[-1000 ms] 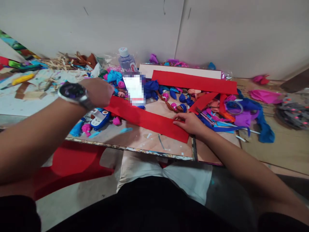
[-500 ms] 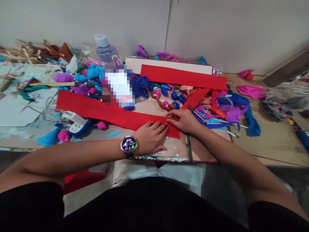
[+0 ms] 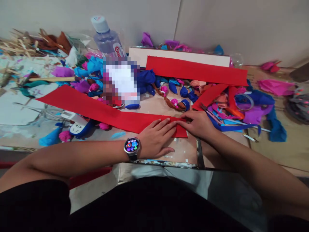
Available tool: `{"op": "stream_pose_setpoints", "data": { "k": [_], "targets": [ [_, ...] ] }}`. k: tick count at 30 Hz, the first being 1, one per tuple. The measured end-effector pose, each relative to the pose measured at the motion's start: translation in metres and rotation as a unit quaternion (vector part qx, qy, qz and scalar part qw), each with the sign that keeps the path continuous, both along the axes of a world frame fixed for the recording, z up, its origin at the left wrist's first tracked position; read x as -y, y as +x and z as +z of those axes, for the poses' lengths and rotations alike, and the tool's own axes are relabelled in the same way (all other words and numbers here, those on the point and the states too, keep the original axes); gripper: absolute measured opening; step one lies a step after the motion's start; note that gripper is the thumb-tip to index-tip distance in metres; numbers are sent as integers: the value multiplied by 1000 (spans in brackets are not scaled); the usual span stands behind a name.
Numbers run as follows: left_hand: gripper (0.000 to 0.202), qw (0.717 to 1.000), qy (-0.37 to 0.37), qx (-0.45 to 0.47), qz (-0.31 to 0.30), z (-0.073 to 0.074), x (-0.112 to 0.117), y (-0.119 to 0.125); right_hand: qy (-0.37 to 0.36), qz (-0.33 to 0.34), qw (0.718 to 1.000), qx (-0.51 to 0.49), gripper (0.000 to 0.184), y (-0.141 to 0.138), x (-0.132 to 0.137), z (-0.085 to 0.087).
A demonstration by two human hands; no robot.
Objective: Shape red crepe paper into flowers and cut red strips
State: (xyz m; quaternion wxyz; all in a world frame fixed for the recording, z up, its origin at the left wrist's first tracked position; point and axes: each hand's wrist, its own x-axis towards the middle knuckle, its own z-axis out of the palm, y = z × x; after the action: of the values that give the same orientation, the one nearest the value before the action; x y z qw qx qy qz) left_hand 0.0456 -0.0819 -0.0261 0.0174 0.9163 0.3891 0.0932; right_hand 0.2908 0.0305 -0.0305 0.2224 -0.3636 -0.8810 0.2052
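A long red paper strip (image 3: 96, 109) lies slantwise across the wooden board (image 3: 149, 106), running from the far left down to the near right. My left hand (image 3: 156, 138), with a smartwatch on the wrist, lies flat with fingers stretched out on the strip's near right end. My right hand (image 3: 199, 124) rests on the same end at its right corner, fingers bent and pressed onto the paper edge. The fingertips of the two hands nearly meet.
A second red strip (image 3: 195, 71) lies on a white board (image 3: 178, 56) at the back. A plastic water bottle (image 3: 106, 37) stands back left. Crumpled blue, pink and purple paper bits (image 3: 241, 106), a tape roll (image 3: 242, 101) and wooden sticks (image 3: 19, 48) crowd the surface.
My left hand came from the strip's far left end down to its near right end, beside my right hand, and now lies flat there. The strip lies stretched out further left.
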Motion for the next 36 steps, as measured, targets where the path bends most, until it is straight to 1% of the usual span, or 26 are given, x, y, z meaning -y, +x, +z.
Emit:
{"op": "stream_pose_setpoints", "data": {
  "k": [5,9,13,19,26,33,36],
  "targets": [
    [78,999,-42,26,8,-5,-3,-1,-6,-10,1000,17,19,4,2,4],
    [74,998,-47,27,13,-4,-4,-1,-11,-15,1000,1,16,6,4,6],
    [70,998,-51,25,15,-2,-5,-1,-20,-30,999,-12,14,4,5,3],
    [78,997,-60,40,15,-5,-7,-1,-16,-34,999,-17,15,0,8,2],
    [79,997,-69,35,24,-6,-8,-1,-16,-8,1000,-25,18,5,8,2],
    [78,995,-80,40,34,-5,-9,0,-30,-43,998,-34,17,3,13,4],
    [80,995,-82,41,35,-6,-9,0,-28,-41,998,-38,17,2,14,3]
  ]
}}
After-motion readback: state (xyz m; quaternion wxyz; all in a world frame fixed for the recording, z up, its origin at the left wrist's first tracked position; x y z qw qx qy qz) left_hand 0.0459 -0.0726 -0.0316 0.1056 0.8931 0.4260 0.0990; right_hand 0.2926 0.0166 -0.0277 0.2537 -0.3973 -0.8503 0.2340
